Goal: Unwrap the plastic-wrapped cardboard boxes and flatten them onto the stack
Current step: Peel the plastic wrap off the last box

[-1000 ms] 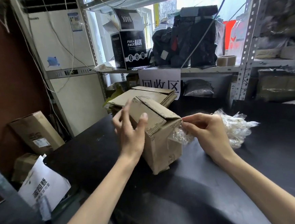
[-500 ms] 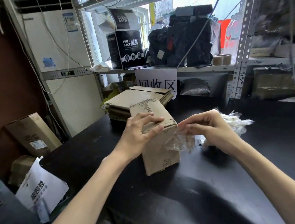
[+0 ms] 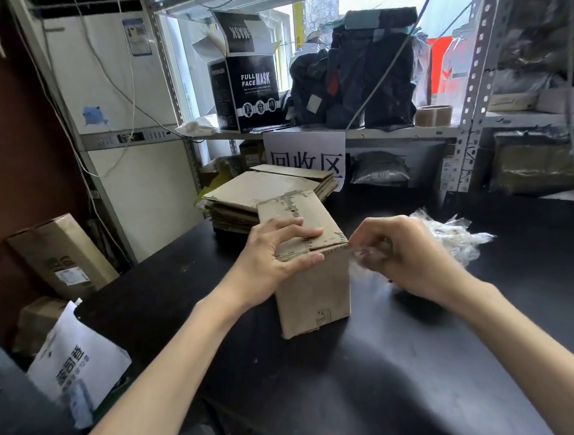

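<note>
The upright brown box [image 3: 313,284] is matt corrugated cardboard, its torn flap edges rough and fluted. The flattened brown stack [image 3: 263,193] at the bench's far edge is the same dull board. The black bench [image 3: 377,382] has a smooth, faintly glossy top. The crumpled clear plastic wrap [image 3: 452,238] glistens. The perforated grey shelf uprights [image 3: 470,76] are metal.

- Cardboard box [image 3: 313,284] under my left hand [image 3: 274,252]: plain tan; top flaps carry a ragged strip of dark dashes.
- Plastic wrap [image 3: 452,238] at my right hand [image 3: 405,256]: clear, with whitish creases.
- Table [image 3: 393,363]: black, faint pale scuffs.
- Stack of flattened cardboard [image 3: 259,192], far: the same tan.
- Shelf box [image 3: 251,93], far: black, white lettering.
- Sign [image 3: 304,154]: white, black characters.
- Bag [image 3: 77,364], near left: white, dark print.
</note>
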{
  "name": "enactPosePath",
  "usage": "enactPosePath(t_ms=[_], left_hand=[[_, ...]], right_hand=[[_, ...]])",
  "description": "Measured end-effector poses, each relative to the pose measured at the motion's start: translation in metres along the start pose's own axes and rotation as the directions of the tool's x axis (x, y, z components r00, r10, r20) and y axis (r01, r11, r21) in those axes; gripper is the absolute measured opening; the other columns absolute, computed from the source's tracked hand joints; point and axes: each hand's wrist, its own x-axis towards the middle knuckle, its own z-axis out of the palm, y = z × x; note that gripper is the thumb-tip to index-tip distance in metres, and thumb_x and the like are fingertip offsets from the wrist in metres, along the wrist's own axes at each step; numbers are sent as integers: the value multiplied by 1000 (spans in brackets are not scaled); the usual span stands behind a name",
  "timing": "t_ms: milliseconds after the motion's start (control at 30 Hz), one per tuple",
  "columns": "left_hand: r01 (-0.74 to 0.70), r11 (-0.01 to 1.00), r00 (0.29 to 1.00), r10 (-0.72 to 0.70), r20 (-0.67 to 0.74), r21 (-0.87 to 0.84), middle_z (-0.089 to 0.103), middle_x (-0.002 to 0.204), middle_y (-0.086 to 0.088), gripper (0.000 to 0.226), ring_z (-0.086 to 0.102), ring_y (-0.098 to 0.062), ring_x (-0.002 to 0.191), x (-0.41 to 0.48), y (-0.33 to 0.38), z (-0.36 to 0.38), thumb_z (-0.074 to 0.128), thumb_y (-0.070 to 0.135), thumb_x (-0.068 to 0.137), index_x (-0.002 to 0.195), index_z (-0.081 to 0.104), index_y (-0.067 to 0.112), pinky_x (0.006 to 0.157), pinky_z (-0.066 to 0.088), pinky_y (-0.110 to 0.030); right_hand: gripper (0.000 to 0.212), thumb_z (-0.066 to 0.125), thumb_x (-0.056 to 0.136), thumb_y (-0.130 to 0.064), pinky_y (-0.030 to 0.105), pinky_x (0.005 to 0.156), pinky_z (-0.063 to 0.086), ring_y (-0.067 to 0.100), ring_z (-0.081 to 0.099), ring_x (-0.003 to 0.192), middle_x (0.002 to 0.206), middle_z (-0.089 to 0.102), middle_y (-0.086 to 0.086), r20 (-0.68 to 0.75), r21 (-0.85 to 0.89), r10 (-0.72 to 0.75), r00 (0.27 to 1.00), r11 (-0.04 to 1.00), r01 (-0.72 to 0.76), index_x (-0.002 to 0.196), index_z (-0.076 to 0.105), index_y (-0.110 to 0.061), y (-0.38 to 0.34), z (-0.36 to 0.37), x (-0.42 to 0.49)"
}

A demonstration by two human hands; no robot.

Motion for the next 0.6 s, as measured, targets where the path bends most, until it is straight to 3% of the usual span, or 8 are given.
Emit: enactPosePath(t_ms=[67, 133, 200, 267, 400, 500, 600], left_hand=[[1, 1000, 1000, -1, 7, -31, 46, 142, 20, 42, 24, -3, 137, -1, -2, -2, 68, 53, 75, 118, 65, 50, 110, 14, -26], [2, 999, 1000, -1, 14, -54, 46, 141, 21, 43, 24, -2, 137, -1, -3, -3, 67, 55, 74, 116, 64, 52, 111, 15, -27], [0, 998, 1000, 1, 18, -60, 46, 141, 22, 42, 24, -1, 137, -1, -4, -4, 67, 54, 74, 116, 64, 52, 111, 15, -27], [-1, 998, 1000, 2, 18, -65, 45, 140, 23, 42, 24, 0, 136, -2, -5, -5, 67, 54, 74, 116, 64, 52, 111, 15, -28], [-2, 997, 1000, 4, 25, -76, 45, 138, 27, 43, 25, 1, 136, -2, -5, -4, 67, 54, 74, 117, 66, 51, 111, 15, -28], [-1, 997, 999, 3, 32, -74, 44, 136, 30, 43, 25, 3, 135, -1, -6, -3, 67, 54, 74, 118, 66, 50, 111, 16, -28], [-4, 997, 1000, 6, 21, -83, 44, 138, 29, 44, 25, 2, 137, -2, -8, -4, 68, 53, 76, 120, 67, 48, 113, 16, -29]], right_hand=[[31, 92, 61, -14, 9, 61, 40, -5, 57, 67, 68, 63, -23, 73, 86, 3, 997, 996, -9, 86, 76, -22, -3, -9, 1], [40, 94, 53, -31, 16, 69, 46, 1, 61, 77, 83, 68, -12, 117, 158, 10, 993, 987, -28, 90, 78, -27, -2, -17, 2], [41, 93, 55, -32, 24, 75, 49, 10, 63, 83, 90, 67, -2, 129, 190, 5, 992, 981, -30, 94, 79, -31, -2, -22, 3], [38, 92, 62, -25, 27, 78, 49, 14, 63, 86, 92, 68, -2, 105, 164, 21, 994, 986, -38, 97, 79, -31, 1, -23, 3], [39, 94, 58, -15, 12, 67, 42, 18, 58, 78, 91, 65, -1, -192, 22, 110, 975, 994, -108, 93, 76, -19, 1, -14, 5], [36, 90, 65, -19, 32, 63, 48, 25, 60, 76, 92, 59, 3, -364, -135, 80, 928, 981, -137, 95, 71, -13, -4, 11, -1], [29, 83, 75, -33, 31, 55, 41, 27, 59, 73, 88, 59, 3, -462, -303, -2, 887, 940, -156, 97, 72, -18, -10, 30, -10]])
